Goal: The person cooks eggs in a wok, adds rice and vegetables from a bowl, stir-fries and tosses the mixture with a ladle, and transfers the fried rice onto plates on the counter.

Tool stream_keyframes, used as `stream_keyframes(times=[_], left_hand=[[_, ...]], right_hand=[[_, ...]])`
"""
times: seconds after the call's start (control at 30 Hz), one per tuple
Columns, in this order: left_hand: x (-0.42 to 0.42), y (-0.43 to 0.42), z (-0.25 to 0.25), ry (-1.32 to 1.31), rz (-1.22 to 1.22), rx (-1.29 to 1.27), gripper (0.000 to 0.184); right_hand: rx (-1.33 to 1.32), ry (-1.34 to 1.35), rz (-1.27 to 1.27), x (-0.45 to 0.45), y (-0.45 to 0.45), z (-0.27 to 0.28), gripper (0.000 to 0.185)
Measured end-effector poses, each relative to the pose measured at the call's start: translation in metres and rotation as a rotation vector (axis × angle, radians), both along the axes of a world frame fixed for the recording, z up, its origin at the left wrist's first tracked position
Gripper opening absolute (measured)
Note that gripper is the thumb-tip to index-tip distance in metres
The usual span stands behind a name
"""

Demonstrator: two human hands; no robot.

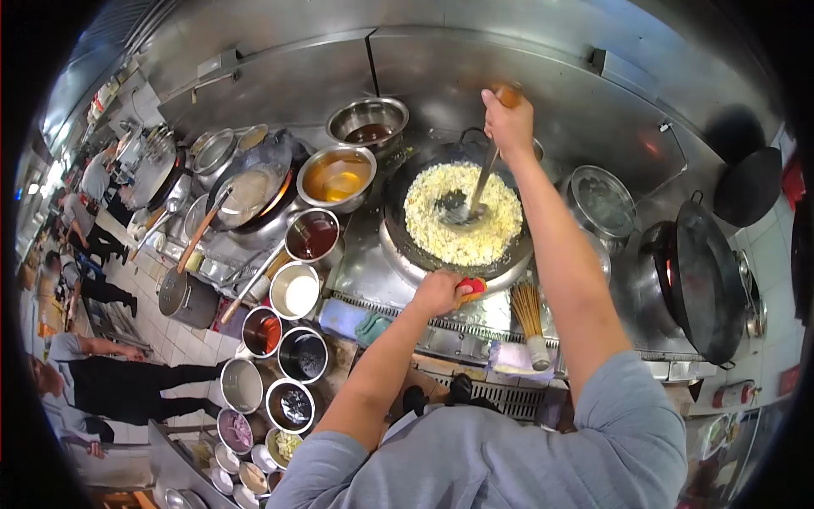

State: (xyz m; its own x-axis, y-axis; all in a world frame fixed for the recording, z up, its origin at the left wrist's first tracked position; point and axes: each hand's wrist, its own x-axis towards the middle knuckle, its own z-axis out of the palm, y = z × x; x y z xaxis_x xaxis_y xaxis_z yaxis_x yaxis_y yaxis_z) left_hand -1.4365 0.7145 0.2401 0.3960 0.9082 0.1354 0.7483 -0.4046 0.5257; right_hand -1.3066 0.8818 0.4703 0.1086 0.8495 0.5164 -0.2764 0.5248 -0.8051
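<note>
My right hand [510, 127] is closed round the upper handle of a metal ladle [486, 174], whose wooden end sticks out above the fist. The ladle's head is down in a heap of pale yellow and white food that looks like egg fried rice [424, 212]; a dark patch of pan shows beside it. The food lies in a black wok [398, 233] on the stove. My left hand [437, 293] is closed at the wok's near rim on a red and yellow cloth [471, 288]. Whatever part of the rim or handle lies under the cloth is hidden.
Metal bowls of amber liquid [337, 180] and dark liquid [370, 127] stand left of the wok, near several sauce pots [295, 290]. A bamboo brush [530, 318] lies at the front edge. Another wok [708, 280] sits to the right. Several people [119, 382] are at far left.
</note>
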Motion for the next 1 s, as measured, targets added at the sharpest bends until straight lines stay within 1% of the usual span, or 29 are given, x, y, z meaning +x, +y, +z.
stream_keyframes(times=[0.03,0.07,0.1,0.13,0.17,0.2,0.23,0.27,0.3,0.33,0.37,0.4,0.47,0.5,0.53,0.57,0.6,0.63,0.67,0.73,0.77,0.8,0.87,0.9,0.93,0.97,1.0], left_hand=[[0.001,-0.002,-0.001,-0.015,0.027,0.058,0.033],[0.001,0.000,-0.003,-0.023,0.024,0.056,0.033],[0.000,-0.002,-0.004,-0.035,0.010,0.073,0.032],[-0.002,-0.001,-0.003,-0.044,-0.007,0.094,0.032],[-0.003,0.001,-0.002,-0.030,-0.022,0.076,0.033],[-0.002,0.003,-0.010,-0.044,-0.011,-0.002,0.033],[-0.002,-0.002,-0.010,-0.045,-0.023,-0.008,0.034],[-0.004,0.004,-0.004,-0.049,-0.024,0.015,0.035],[-0.003,0.006,-0.015,-0.146,-0.031,0.126,0.037],[-0.003,0.002,-0.019,-0.151,-0.019,0.111,0.037],[-0.003,0.005,-0.018,-0.128,-0.021,0.092,0.037],[-0.003,0.009,-0.016,-0.103,-0.033,0.072,0.037],[-0.002,0.008,-0.013,-0.112,-0.029,0.079,0.039],[0.000,-0.002,-0.014,-0.079,-0.032,0.029,0.038],[-0.001,0.007,-0.008,-0.043,-0.024,0.022,0.038],[-0.003,0.018,-0.004,-0.048,-0.014,0.049,0.038],[-0.003,0.008,-0.009,-0.153,-0.009,0.083,0.037],[-0.005,0.003,-0.012,-0.253,-0.008,0.119,0.036],[-0.008,0.000,-0.011,-0.247,-0.019,0.113,0.036],[-0.011,0.001,0.000,-0.230,-0.004,0.030,0.037],[-0.013,0.004,0.004,-0.129,-0.067,0.003,0.038],[-0.014,0.002,0.002,-0.124,-0.073,0.002,0.038],[-0.014,0.005,-0.001,-0.052,-0.042,0.043,0.040],[-0.013,0.006,-0.001,-0.020,-0.037,0.021,0.040],[-0.014,0.009,-0.003,-0.020,-0.056,0.023,0.040],[-0.015,0.009,-0.007,0.024,-0.095,0.028,0.041],[-0.015,0.017,-0.008,0.062,-0.122,0.052,0.042]], right_hand=[[0.020,0.004,-0.008,-0.003,0.001,0.010,0.031],[0.018,-0.004,-0.010,-0.006,0.004,-0.004,0.031],[0.069,0.039,0.036,-0.008,0.009,-0.035,0.031],[0.123,0.084,0.079,-0.010,0.001,-0.043,0.030],[0.054,-0.074,-0.011,-0.002,0.006,-0.036,0.030],[0.074,-0.341,-0.139,0.010,0.014,-0.023,0.030],[-0.051,-0.248,-0.096,0.022,-0.008,-0.006,0.029],[-0.147,-0.154,-0.049,0.030,-0.025,0.026,0.028],[-0.122,-0.134,-0.056,0.045,-0.053,0.049,0.028],[-0.121,-0.110,-0.068,0.058,-0.086,0.050,0.028],[-0.139,-0.238,-0.378,0.044,-0.096,0.028,0.030],[0.199,-0.312,-0.418,0.042,-0.063,-0.034,0.030],[0.210,-0.228,-0.199,0.044,-0.031,-0.068,0.030],[0.013,-0.177,-0.120,0.037,-0.058,-0.036,0.029],[0.016,-0.178,-0.127,0.029,-0.083,-0.020,0.029],[0.043,-0.096,-0.120,0.019,-0.113,-0.008,0.030],[0.036,-0.014,-0.120,0.017,-0.134,-0.009,0.031],[0.550,-0.391,-0.412,0.015,-0.111,-0.047,0.030],[0.120,-0.166,-0.080,0.015,-0.111,-0.080,0.030],[0.379,-0.623,-0.662,0.034,-0.035,-0.063,0.032],[0.205,-0.337,-0.528,0.044,-0.022,-0.028,0.033],[0.039,-0.047,-0.391,0.055,-0.017,0.007,0.033],[0.166,0.151,-0.265,0.086,-0.009,0.010,0.030],[0.163,0.119,-0.408,0.070,-0.021,-0.014,0.026],[-0.022,0.785,0.167,0.069,0.007,-0.069,0.024],[0.002,0.474,0.037,0.059,-0.014,-0.072,0.022],[0.035,0.155,-0.076,0.042,-0.032,-0.061,0.021]])
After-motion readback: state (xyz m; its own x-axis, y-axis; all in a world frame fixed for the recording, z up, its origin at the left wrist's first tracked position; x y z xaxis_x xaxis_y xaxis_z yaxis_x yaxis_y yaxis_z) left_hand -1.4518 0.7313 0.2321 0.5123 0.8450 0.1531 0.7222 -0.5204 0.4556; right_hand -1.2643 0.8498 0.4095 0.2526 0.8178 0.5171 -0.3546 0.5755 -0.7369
